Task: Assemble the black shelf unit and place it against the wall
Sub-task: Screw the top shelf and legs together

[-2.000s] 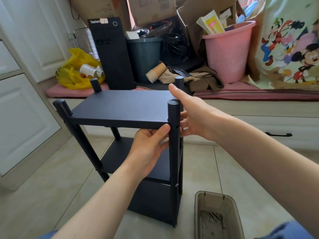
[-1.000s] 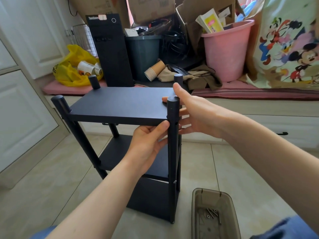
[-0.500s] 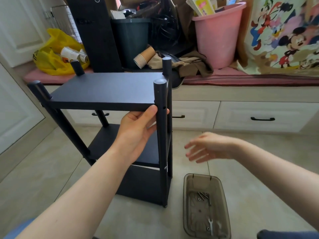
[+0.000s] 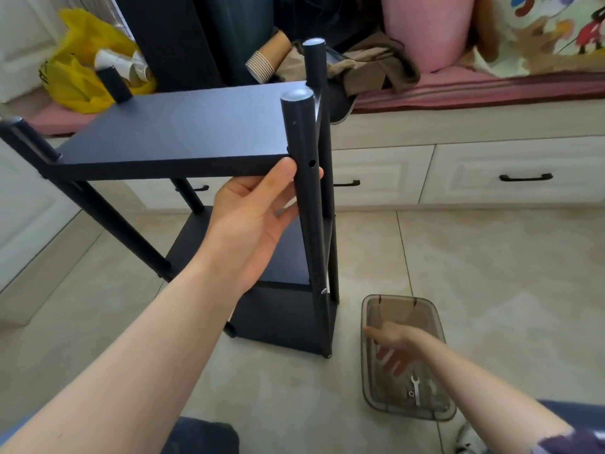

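The black shelf unit (image 4: 183, 129) stands on the floor (image 4: 491, 273). The left hand (image 4: 258, 211) grips its front post (image 4: 312, 250) just under the top board. The right hand (image 4: 396, 348) has let go and now reaches, loose and spread, into the brown tray (image 4: 402, 301) (likely for a screw).

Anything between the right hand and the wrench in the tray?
Nothing visible. The right hand is over the open-topped tray, fingers spread above its floor; the wrench lies uncovered beside the hand, no lid or part between. The left hand holds the shelf unit.
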### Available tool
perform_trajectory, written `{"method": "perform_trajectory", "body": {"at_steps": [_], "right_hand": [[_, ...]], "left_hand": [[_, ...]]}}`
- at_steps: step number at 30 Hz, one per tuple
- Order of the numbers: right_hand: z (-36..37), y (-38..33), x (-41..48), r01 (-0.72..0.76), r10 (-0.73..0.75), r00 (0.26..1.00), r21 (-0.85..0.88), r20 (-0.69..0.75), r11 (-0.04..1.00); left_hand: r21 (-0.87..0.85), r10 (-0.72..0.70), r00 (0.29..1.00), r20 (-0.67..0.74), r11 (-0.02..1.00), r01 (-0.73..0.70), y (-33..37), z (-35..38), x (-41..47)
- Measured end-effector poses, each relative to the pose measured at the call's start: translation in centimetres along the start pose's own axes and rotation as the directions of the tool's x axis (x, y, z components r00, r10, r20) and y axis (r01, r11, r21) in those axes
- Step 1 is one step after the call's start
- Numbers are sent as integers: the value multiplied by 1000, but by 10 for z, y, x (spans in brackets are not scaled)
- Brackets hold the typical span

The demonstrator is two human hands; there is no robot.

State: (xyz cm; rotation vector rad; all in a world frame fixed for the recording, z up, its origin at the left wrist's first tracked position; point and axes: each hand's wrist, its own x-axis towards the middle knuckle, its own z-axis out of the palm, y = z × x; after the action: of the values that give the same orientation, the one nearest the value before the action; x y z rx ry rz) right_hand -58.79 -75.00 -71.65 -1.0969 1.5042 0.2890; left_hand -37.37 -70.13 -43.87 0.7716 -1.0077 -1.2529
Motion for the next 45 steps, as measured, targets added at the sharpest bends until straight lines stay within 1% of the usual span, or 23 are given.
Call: {"method": "perform_trajectory", "body": {"at_steps": [1,2,5,6,8,12,14,15,17,19,21,22,23,26,28,30,37,40,45], "right_hand": [[7,-2,4,12,-12,1000,11,2,1000],[14,-2,8,32,-33,999,-23,-8,999],[33,-2,15,74,-78,997,-261,-6,963],[39,-2,16,82,-83,996,-307,11,948],[49,-5,17,101,-85,994,-331,63,938],[55,-15,17,173,-130,978,-284,164,943],[51,-19,19,190,-148,975,-270,167,944],[47,-19,21,182,-147,977,-246,153,952],[38,-15,29,169,-152,980,-131,128,977],[30,-9,40,157,-154,986,-45,65,987],[27,-5,51,155,-155,988,-17,-21,988],[27,-5,56,160,-161,985,-30,-57,987],[28,-5,61,166,-174,980,-81,-93,983],[33,-5,72,114,-194,964,-378,-181,919],[42,-5,78,79,-190,963,-478,-189,875],[50,-3,85,85,-209,961,-527,-180,845],[51,10,99,136,-324,918,-587,-228,798],[56,13,95,142,-361,909,-657,-210,740],[68,25,99,99,-436,867,-774,-242,625]], "left_hand": [[2,-3,1000,2,1000,3,0,-1,0],[3,-5,1000,2,1000,5,-1,-1,0],[2,-11,1000,-8,1000,11,-2,-1,0],[6,-12,1000,-10,1000,12,-2,-1,0],[15,-12,1000,-10,1000,12,-1,-1,0],[23,-2,1000,-19,1000,3,-1,1,-1],[20,-2,1000,-15,1000,2,-2,2,-1],[15,-3,1000,-14,1000,3,-2,2,-2],[5,-6,1000,-7,1000,6,-2,2,-2],[-3,-15,1000,5,1000,15,-2,2,-3],[-5,-21,1000,13,1000,21,-2,1,-3],[-5,-25,1000,14,1000,25,-2,1,-3],[-5,-28,1000,13,1000,28,-2,1,-3],[1,-39,999,24,999,39,0,2,-3],[9,-43,999,30,999,43,0,1,-3],[4,-55,998,31,998,55,-1,-1,-2],[-34,-69,997,31,997,70,-4,-3,0],[-36,-73,997,39,997,75,-5,-4,1],[-36,-69,997,44,997,70,-6,-2,1]]}}
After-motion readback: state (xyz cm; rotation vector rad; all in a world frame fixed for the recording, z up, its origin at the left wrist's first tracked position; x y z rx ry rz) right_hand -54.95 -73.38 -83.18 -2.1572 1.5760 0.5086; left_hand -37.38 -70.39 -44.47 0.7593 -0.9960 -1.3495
